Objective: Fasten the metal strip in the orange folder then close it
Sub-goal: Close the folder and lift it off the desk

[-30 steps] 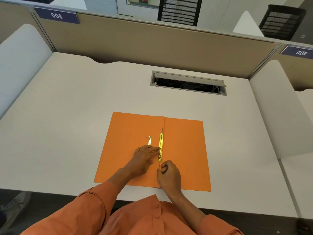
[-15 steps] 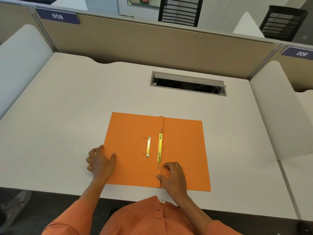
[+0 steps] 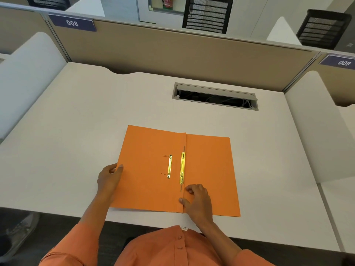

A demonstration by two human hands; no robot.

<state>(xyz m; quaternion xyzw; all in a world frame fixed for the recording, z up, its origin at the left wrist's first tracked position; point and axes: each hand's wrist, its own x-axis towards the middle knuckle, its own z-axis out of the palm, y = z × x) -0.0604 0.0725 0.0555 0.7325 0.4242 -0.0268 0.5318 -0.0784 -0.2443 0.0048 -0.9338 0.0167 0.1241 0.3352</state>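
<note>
1. White desk (image 3: 76,143) surface fills the view, and the person's orange shirt (image 3: 178,248) is at the near edge.
2. Right hand (image 3: 197,200) rests on the orange folder (image 3: 148,189) near its fold, with the fingers curled loosely and gripping nothing.
3. Left hand (image 3: 109,179) grips the left edge of the folder cover, with the thumb on top.
4. Folder lies open and flat near the front of the desk.
5. Long metal strip (image 3: 182,167) lies along the fold; a shorter metal bar (image 3: 169,166) lies just left of it, apart.
6. Farther back, a cable slot (image 3: 215,96) is open in the desk.
7. Behind it stands a beige partition (image 3: 172,52) with the label "008" (image 3: 72,23).
</note>
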